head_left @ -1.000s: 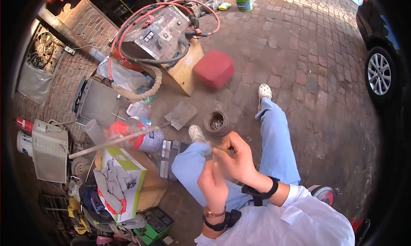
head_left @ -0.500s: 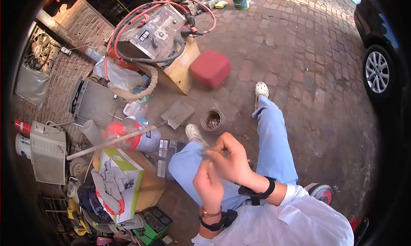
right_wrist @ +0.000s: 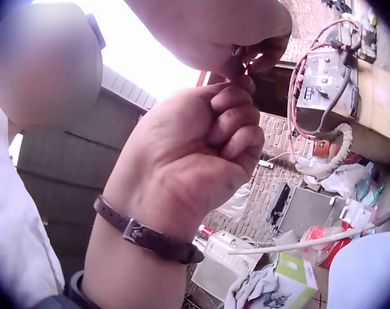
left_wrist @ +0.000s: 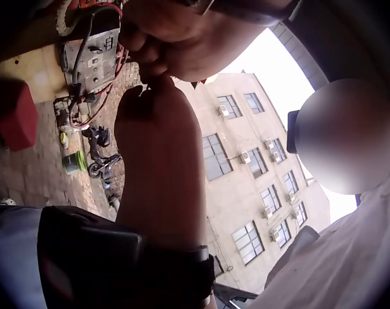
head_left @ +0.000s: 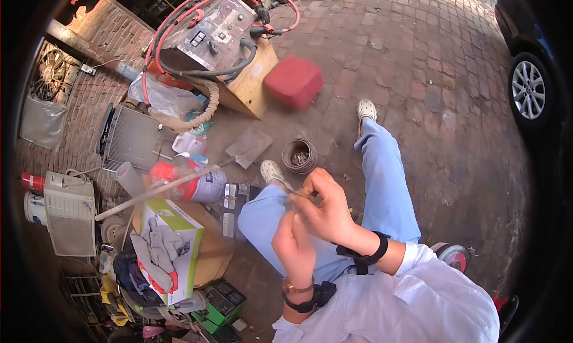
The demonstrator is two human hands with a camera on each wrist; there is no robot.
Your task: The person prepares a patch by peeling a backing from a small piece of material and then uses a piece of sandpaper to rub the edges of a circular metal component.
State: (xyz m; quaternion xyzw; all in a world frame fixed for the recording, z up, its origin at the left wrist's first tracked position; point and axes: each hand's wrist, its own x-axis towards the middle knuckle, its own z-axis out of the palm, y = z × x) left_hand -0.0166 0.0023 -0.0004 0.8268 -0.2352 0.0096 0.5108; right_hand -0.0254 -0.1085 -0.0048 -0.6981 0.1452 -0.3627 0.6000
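In the head view my left hand (head_left: 294,240), with a brown strap at its wrist, and my right hand (head_left: 329,209) meet above my lap. Both have curled fingers and pinch a small thin piece (head_left: 303,194), mostly hidden by the fingertips; I cannot tell what it is. From the right wrist view, the left hand (right_wrist: 195,138) shows its fingers folded in, its tips right at those of the right hand (right_wrist: 211,29). Beyond the hands, a round open pot (head_left: 299,155) with scraps inside stands on the ground between my shoes.
A shovel (head_left: 249,146) with a long wooden handle slants across the left. Behind it stand a car battery (head_left: 233,206), a paint bucket (head_left: 210,185) and a box with grey cloth (head_left: 185,223). A red stool (head_left: 293,82) stands beside a cabled machine (head_left: 209,36). A black car (head_left: 531,51) is at right.
The head view has tilted slightly, so the ground and its objects sit higher in the frame. Both hands stay together in nearly the same pose, with small finger movement.
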